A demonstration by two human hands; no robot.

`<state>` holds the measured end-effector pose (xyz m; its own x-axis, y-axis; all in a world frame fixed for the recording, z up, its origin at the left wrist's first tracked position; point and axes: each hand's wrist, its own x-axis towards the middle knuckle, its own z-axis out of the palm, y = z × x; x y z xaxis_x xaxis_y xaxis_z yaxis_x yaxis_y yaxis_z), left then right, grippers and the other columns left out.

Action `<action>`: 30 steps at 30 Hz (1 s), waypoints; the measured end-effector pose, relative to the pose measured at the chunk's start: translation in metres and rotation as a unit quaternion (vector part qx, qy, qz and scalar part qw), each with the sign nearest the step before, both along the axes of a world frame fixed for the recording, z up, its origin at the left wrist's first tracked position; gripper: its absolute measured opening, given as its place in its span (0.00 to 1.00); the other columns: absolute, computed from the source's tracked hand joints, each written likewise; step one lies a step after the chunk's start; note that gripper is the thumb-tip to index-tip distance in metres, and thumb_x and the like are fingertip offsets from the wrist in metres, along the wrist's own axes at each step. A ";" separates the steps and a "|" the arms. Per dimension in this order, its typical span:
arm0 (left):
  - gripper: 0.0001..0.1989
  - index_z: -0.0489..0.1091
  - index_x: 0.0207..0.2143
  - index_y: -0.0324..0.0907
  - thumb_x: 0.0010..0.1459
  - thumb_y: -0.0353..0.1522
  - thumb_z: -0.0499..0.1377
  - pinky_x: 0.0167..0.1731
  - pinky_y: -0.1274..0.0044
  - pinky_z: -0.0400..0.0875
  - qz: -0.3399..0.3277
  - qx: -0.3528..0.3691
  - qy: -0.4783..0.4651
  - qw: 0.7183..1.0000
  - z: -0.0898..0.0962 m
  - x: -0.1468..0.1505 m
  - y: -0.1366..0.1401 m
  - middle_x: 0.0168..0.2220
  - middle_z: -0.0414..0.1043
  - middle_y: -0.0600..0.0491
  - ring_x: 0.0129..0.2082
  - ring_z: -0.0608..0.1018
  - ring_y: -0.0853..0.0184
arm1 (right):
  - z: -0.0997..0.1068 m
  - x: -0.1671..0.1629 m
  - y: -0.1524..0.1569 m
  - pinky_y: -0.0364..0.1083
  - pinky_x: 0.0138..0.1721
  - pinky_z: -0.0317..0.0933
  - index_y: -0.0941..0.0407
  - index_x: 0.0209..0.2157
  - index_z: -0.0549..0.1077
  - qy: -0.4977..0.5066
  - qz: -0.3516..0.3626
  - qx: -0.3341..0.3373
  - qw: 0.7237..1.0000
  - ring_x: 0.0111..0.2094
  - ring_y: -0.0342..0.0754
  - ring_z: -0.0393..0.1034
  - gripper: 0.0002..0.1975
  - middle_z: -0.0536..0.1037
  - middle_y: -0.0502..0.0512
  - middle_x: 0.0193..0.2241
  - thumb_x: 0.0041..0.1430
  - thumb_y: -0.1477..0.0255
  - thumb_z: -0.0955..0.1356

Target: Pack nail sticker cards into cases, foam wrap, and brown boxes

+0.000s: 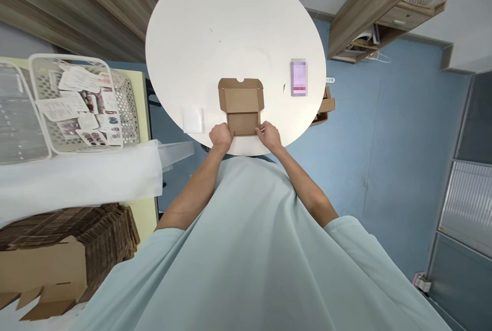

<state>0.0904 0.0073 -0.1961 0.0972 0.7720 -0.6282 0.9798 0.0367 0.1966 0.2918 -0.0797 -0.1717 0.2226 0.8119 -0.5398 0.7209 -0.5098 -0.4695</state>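
Observation:
A brown cardboard box (243, 123) lies at the near edge of the round white table, its lid (241, 99) folded open away from me. My left hand (222, 137) grips the box's left near corner with the fingers curled. At the right near corner, my right hand (269, 135) pinches the box wall between thumb and fingers. The box's inside looks bare. Just left of the box lies a small translucent white packet (193, 120). A phone (299, 78) with a lit, blurred screen rests to the right on the table.
Beyond the box spreads the white tabletop (230, 8). On a side table to my left stand a white basket (130, 100) of packets, a roll of white wrapping (84, 177) and stacked flat cardboard boxes (111, 233). Cardboard boxes (326, 105) sit below the table's right edge.

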 end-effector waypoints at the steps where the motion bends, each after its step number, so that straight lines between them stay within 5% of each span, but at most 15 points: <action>1: 0.17 0.81 0.50 0.38 0.70 0.35 0.55 0.49 0.56 0.77 0.001 0.000 0.000 1.000 0.001 0.000 0.000 0.49 0.82 0.32 0.51 0.82 0.39 | -0.001 -0.003 0.002 0.54 0.53 0.72 0.52 0.48 0.75 -0.003 0.003 0.006 1.000 0.49 0.59 0.81 0.13 0.83 0.63 0.51 0.81 0.60 0.62; 11: 0.16 0.81 0.50 0.39 0.70 0.35 0.56 0.51 0.56 0.77 0.009 -0.009 0.003 1.000 0.003 -0.001 -0.001 0.50 0.82 0.32 0.53 0.82 0.39 | -0.024 0.004 0.024 0.57 0.53 0.73 0.54 0.47 0.78 -0.035 -0.019 -0.033 0.999 0.49 0.62 0.80 0.11 0.85 0.63 0.44 0.79 0.68 0.64; 22: 0.14 0.81 0.47 0.41 0.71 0.37 0.57 0.51 0.57 0.75 0.024 -0.013 0.001 1.000 0.002 -0.002 -0.009 0.50 0.83 0.33 0.53 0.83 0.40 | -0.011 -0.010 0.035 0.59 0.54 0.73 0.59 0.54 0.77 -0.100 0.015 -0.091 0.991 0.54 0.67 0.80 0.15 0.83 0.73 0.53 0.77 0.74 0.61; 26: 0.18 0.80 0.45 0.44 0.73 0.46 0.58 0.53 0.58 0.75 0.073 0.001 -0.034 0.997 0.003 -0.015 -0.009 0.48 0.84 0.37 0.54 0.83 0.42 | -0.003 -0.002 0.032 0.56 0.52 0.72 0.60 0.52 0.77 -0.119 0.013 -0.094 0.988 0.54 0.66 0.80 0.14 0.83 0.72 0.52 0.80 0.65 0.64; 30: 0.18 0.73 0.56 0.42 0.73 0.44 0.61 0.63 0.58 0.73 0.165 0.112 -0.078 0.977 -0.002 -0.054 0.013 0.54 0.81 0.39 0.59 0.81 0.47 | 0.007 0.011 0.022 0.55 0.51 0.72 0.57 0.50 0.78 -0.107 -0.033 -0.052 0.992 0.53 0.65 0.80 0.20 0.85 0.68 0.51 0.80 0.55 0.65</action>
<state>0.0359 0.0198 -0.1978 -0.1003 0.8933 -0.4382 0.8793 0.2857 0.3811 0.3026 -0.0580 -0.1646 0.3916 0.7340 -0.5549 0.7622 -0.5965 -0.2513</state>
